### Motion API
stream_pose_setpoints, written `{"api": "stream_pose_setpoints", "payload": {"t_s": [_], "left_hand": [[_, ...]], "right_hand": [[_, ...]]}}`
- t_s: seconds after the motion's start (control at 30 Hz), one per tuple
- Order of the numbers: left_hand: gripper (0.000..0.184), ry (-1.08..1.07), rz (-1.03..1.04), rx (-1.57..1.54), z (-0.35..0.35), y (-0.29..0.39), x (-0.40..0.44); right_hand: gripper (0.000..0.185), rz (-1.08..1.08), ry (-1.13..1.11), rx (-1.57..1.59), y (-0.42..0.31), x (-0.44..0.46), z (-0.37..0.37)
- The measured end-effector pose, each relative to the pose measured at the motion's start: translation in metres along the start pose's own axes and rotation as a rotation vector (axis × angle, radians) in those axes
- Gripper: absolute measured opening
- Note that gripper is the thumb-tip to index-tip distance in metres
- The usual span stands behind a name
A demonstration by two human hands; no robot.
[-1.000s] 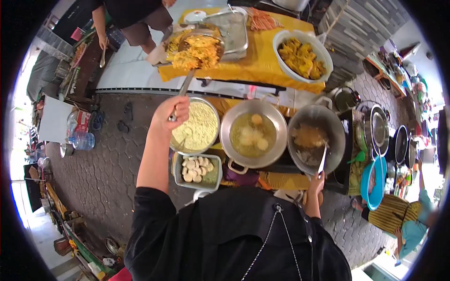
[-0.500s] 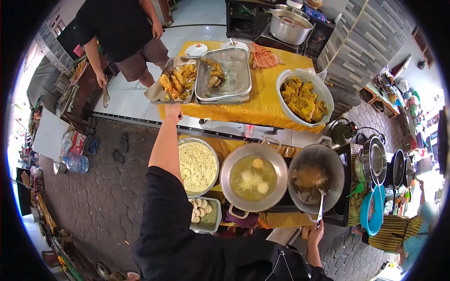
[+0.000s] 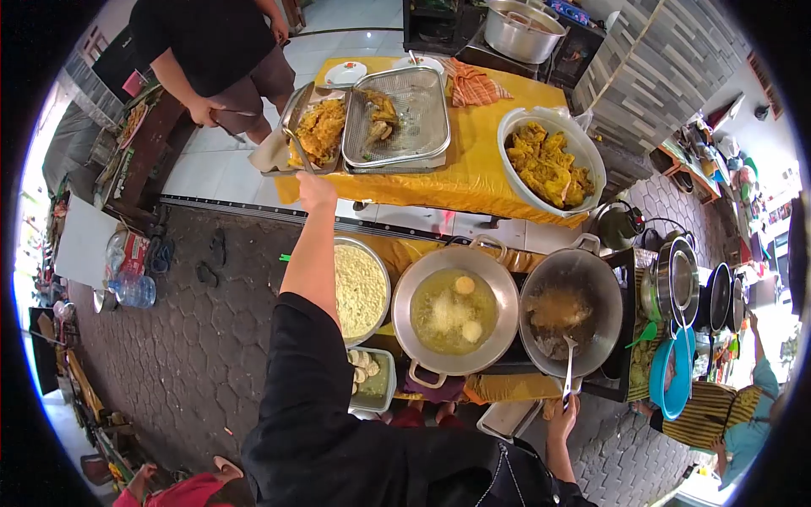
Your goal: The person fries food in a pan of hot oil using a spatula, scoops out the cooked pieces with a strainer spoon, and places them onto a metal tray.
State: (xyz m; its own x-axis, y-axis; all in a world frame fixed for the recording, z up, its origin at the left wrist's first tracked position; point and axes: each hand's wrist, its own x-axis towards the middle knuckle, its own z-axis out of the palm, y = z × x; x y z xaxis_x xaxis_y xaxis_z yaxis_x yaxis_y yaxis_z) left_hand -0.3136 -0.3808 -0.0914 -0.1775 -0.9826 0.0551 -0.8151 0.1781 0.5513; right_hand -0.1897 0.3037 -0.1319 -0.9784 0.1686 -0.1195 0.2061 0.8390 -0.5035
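Note:
My left hand [image 3: 317,193] reaches across the front table, closed round the handle of a metal skimmer [image 3: 297,110]. Its head is tilted nearly edge-on at the left side of a paper-lined tray, beside golden fried pieces [image 3: 323,133]. My right hand [image 3: 561,417] grips the dark handle of a metal spatula [image 3: 569,363], whose blade dips into dark oil in the right wok [image 3: 610,338]. In the middle wok [image 3: 500,340], pale round pieces [image 3: 464,286] float in bubbling oil.
A wire-mesh basket [image 3: 443,127] stands right of the tray. Further right is a white tub [image 3: 596,182] of yellow pieces. Batter fills a basin [image 3: 384,283] near my left arm. A co-worker [image 3: 203,51] stands beyond the table, holding a utensil. Pans [image 3: 676,283] hang right.
My left hand has turned the skimmer up at the tray's left side, leaving fried pieces heaped there. The co-worker's hand has risen with its utensil. A person in red appears at the lower left.

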Motion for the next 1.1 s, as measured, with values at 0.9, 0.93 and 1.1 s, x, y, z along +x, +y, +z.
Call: {"api": "stream_pose_setpoints", "payload": {"t_s": [0.9, 0.93, 1.1], "left_hand": [[0.019, -1.491, -0.758, -1.101, -0.146, -0.119, -0.367], [0.020, -1.493, -0.775, -1.106, -0.151, -0.121, -0.376], [0.023, -1.443, -0.673, -1.084, -0.173, -0.121, -0.405]], "right_hand": [[0.021, 0.428, -0.316, 0.886, -0.005, -0.001, 0.054], [0.023, 0.358, -0.358, 0.784, -0.001, 0.005, 0.064], [0.025, 0.079, -0.378, 0.474, 0.003, 0.029, 0.131]]}}
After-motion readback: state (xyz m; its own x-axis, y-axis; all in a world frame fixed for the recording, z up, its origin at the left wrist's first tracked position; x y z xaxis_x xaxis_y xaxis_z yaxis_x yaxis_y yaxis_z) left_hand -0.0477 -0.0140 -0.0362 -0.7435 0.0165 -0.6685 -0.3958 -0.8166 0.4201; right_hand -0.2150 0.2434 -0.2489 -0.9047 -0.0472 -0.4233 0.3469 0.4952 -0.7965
